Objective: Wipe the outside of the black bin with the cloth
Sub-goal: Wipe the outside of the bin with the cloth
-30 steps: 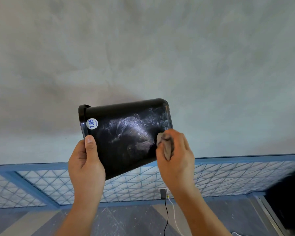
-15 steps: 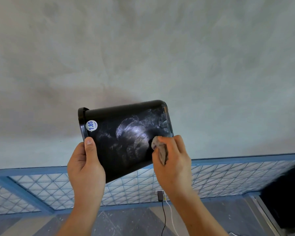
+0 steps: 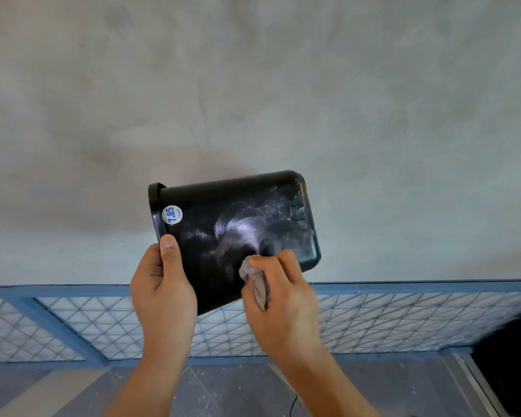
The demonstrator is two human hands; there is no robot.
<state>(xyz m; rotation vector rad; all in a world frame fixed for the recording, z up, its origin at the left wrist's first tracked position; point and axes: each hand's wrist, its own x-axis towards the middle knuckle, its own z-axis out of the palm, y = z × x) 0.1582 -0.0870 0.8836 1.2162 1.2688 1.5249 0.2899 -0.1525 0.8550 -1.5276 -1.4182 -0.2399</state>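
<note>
The left hand grips the black bin by its rim; the right hand, closed on the cloth, has slid down the bin's side, away from its base.

Soft, even daylight, moderately bright, with no hard-edged shadows. Faint dark smudge of shadow on the grey wall behind the black bin. Whitish glare streaks across the bin's glossy side. Slight motion blur on the right hand. Wide-angle bending of the blue mesh fence toward the edges.
</note>
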